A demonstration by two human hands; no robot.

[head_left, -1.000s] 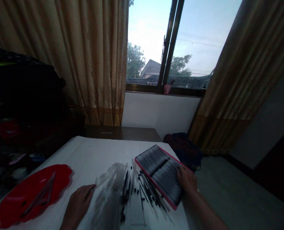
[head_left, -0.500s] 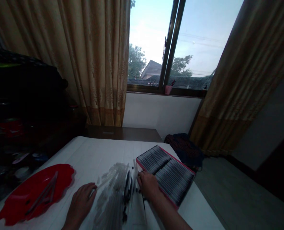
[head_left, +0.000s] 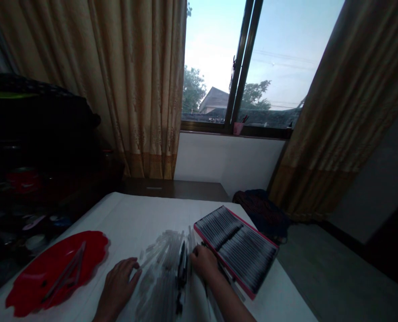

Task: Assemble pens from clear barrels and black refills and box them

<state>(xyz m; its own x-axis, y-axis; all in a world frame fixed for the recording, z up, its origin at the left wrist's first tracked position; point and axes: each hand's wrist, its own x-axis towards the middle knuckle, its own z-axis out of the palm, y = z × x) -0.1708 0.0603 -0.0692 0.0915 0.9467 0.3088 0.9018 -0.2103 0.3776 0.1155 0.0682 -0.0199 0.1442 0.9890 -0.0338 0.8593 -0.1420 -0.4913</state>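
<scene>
My left hand rests at the left edge of a pile of clear, tube-like pieces. Its thumb and fingers are apart, with one tube close to the fingertips. Beside the pile, black pen-like parts lie in a lengthwise row. My right hand is at their right side, fingers curled down; what they hold is hidden. A pink-edged flat case lies tilted to the right of that hand, filled with two rows of slim dark-and-clear pens.
On the left, a red scalloped plate carries a few clear tubes and small dark bits. The white tabletop extends toward a low brown cabinet. Dark cloth lies beyond the table's right corner; dark clutter stands left.
My left thumb and fingers have moved apart. My right hand stays by the black parts, shifted slightly down and left. The whole view has shifted slightly.
</scene>
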